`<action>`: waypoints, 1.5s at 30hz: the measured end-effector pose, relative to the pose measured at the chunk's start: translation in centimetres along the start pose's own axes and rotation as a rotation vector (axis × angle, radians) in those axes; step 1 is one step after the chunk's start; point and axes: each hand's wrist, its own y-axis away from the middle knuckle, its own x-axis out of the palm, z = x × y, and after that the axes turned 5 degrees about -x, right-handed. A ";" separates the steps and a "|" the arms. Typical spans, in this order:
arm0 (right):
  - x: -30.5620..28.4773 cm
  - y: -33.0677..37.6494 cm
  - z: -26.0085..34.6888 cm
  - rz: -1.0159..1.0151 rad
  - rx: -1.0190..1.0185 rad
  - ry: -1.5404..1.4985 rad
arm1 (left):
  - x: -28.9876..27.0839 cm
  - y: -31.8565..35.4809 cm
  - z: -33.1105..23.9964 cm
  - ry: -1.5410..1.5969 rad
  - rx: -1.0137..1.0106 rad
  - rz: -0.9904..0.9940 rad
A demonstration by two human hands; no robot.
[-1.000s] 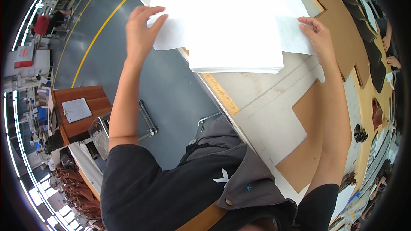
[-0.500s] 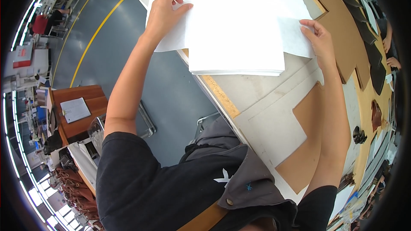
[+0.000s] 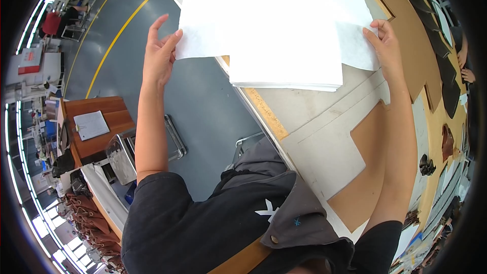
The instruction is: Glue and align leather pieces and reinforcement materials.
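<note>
A stack of white sheets [image 3: 284, 40] lies on the table, bright and washed out on top. A thin white sheet sticks out from it as a left flap [image 3: 203, 43] and a right flap [image 3: 357, 45]. Just beside the left flap is my left hand [image 3: 161, 56], its index finger raised and its thumb close to the flap's edge. Thumb and fingers there are apart. My right hand [image 3: 386, 45] pinches the outer edge of the right flap between thumb and fingers.
The pale worktable [image 3: 314, 122] carries brown cardboard pieces [image 3: 362, 167] at right, with dark pieces [image 3: 446, 78] beyond. A person's hand [image 3: 467, 75] shows at the far right. A wooden desk [image 3: 109, 111] with a clipboard [image 3: 92, 125] stands at left.
My left hand has moved left and down, off the top of the sheets to beside the left flap. My right hand stays at the right flap's edge.
</note>
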 end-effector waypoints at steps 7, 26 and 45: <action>-0.4 -0.1 -1.1 0.013 -0.114 0.065 | -1.2 -3.0 -0.8 -0.366 0.111 0.181; -18.1 25.4 0.7 -0.619 0.155 0.110 | 19.0 8.6 -3.0 -0.331 0.353 0.679; -21.2 39.4 -3.0 -0.964 0.330 0.012 | 26.7 13.9 3.2 -0.459 0.349 0.958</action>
